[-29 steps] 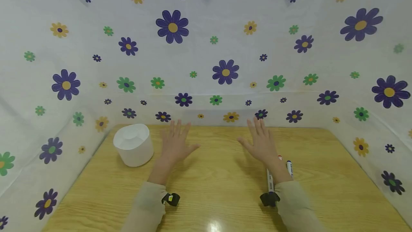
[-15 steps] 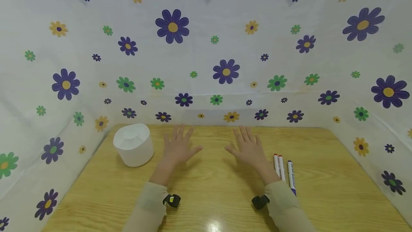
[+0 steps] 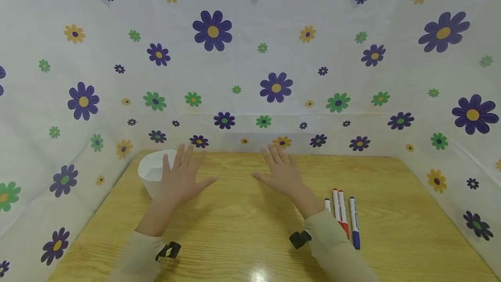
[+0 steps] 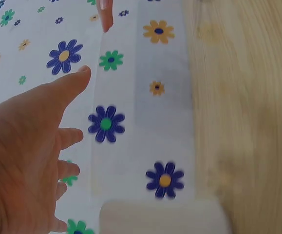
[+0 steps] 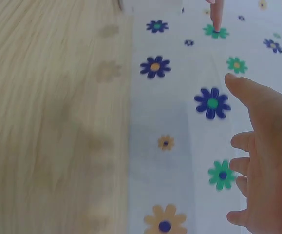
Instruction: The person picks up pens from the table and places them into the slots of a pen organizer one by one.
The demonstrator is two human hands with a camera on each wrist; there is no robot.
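Note:
With fingers spread and nothing in its grasp, my left hand [image 3: 181, 184] is above the table's left half, hiding part of a white round container [image 3: 150, 169] in the head view. The container's pale side [image 4: 165, 217] shows low in the left wrist view. My right hand [image 3: 283, 175] hovers over the middle of the table, its fingers also straight and apart and holding nothing. Right of that forearm lie several whiteboard markers: a pair with red caps [image 3: 339, 206], one with a blue cap [image 3: 354, 221], and another dark-ended marker [image 3: 327, 204] partly behind the sleeve.
The wooden table [image 3: 235, 238] ends at the back against a white cloth [image 3: 250, 55] printed with purple, yellow and green flowers. The same cloth hangs along both sides. A black band with a small camera sits on each wrist.
My left hand has moved left, from beside the white container to in front of it. My right hand has shifted left too, uncovering the markers.

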